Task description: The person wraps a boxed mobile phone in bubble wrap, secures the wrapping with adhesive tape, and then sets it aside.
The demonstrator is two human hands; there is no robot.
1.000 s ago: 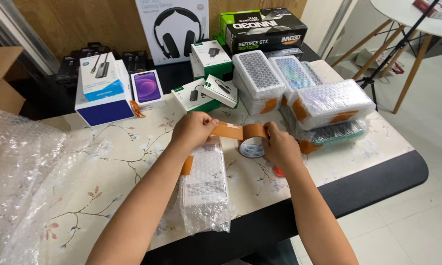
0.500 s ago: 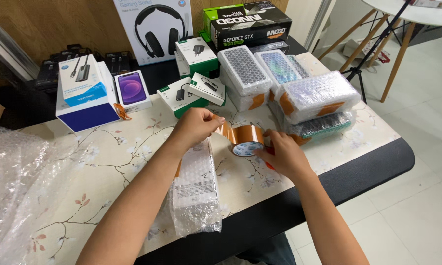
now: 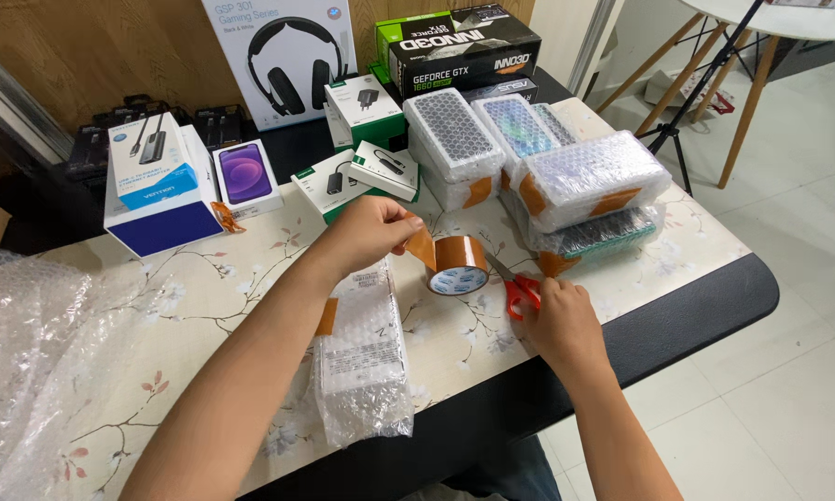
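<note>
- Two bare hands work over a floral-patterned table [image 3: 204,288], and the roll of brown tape [image 3: 458,265] standing on it serves as the landmark.
- Just left of the roll, the left hand [image 3: 369,232] pinches the loose tape end [image 3: 421,246] between fingers and thumb; the strip runs straight from that grip to the roll.
- Just right of the roll, the right hand [image 3: 562,320] is curled around the red handles of scissors [image 3: 521,291], whose blades point toward the roll; whether the blades touch the tape cannot be told.
- Below and left of the roll lies a bubble-wrapped box [image 3: 362,357], close under the left forearm, with a tab of brown tape on its left edge.
- Behind and right of the roll sits a stack of bubble-wrapped packages [image 3: 566,181] sealed with brown tape.
- Behind and left of the roll stand small green-and-white boxes [image 3: 362,172], a purple phone box [image 3: 246,176] and a blue-and-white box [image 3: 153,186].
- Far left of the roll, a loose sheet of bubble wrap [image 3: 37,371] covers the table's end.
</note>
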